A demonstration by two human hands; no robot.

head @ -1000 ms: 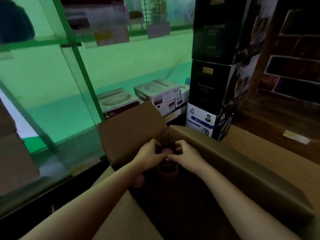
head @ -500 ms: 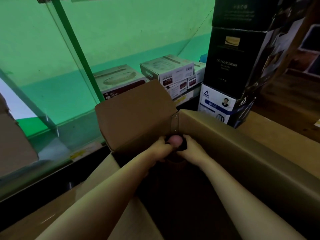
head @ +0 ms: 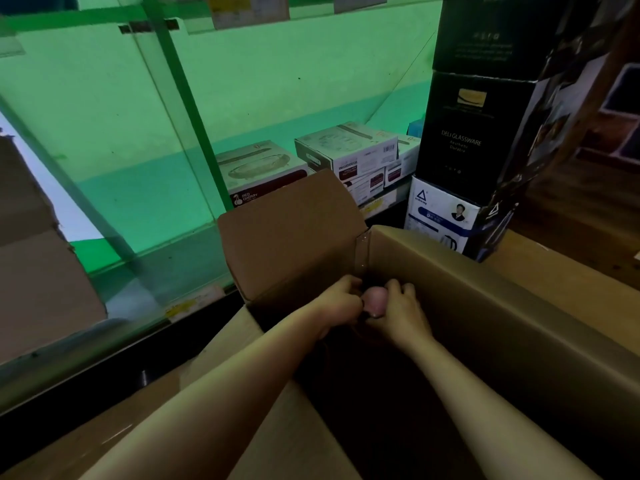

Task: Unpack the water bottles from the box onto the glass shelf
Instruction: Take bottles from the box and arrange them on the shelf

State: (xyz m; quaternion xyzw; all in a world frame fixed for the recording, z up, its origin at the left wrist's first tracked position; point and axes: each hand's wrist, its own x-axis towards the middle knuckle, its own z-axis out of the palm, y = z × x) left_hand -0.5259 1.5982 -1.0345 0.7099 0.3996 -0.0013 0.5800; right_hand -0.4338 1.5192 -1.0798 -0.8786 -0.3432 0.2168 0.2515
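Presently, both hands are working at the far left corner inside the cardboard box. The left hand and the right hand are closing on the pink cap of a water bottle, fingers curled round it from either side; each grip is pinching the bottle top rather than lying spread.

Compared with the views a second and half a second ago, the pink cap is showing more fully between the hands, where it was mostly covered at first. The hands are remaining in the same corner. In my judgement the bottle is starting to come up, though it is not yet clear of the box, and no unpacked bottle is in view.

The bottle appears to be standing upright, long axis vertical, cap pointing up toward the camera. Its body is lost in the dark interior, so any tilt cannot be confirmed.

The upright box flap is standing just beyond the hands. The glass shelf is lying to the left of the box, past that flap; retail cartons are occupying its far end.
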